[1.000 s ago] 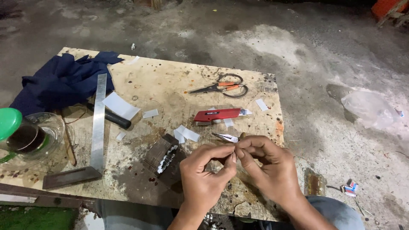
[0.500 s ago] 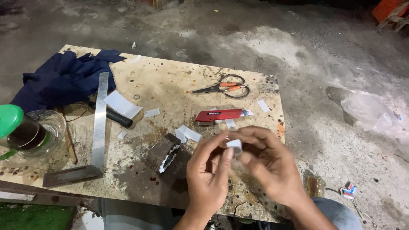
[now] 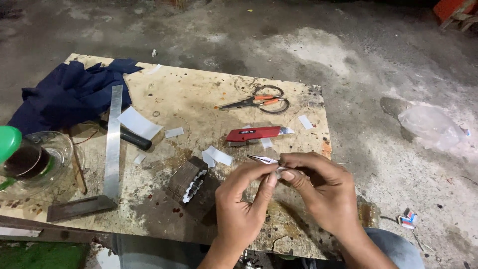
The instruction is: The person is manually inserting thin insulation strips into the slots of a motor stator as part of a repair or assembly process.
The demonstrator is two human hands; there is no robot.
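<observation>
While my left hand (image 3: 244, 199) and right hand (image 3: 318, 192) pinch the small white paper piece (image 3: 265, 160) together at 5 o'clock on the wooden board (image 3: 199, 99), I think it is light, thin and easy to bend. I would grip it softly by its edges.

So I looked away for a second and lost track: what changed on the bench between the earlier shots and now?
Both hands shifted slightly: the left hand and right hand rose a little half a second ago, then came back down, fingertips still pinched together on a small white paper piece. Nothing was picked up or put down. The red utility knife, scissors, steel square and blue cloth stayed put.
</observation>
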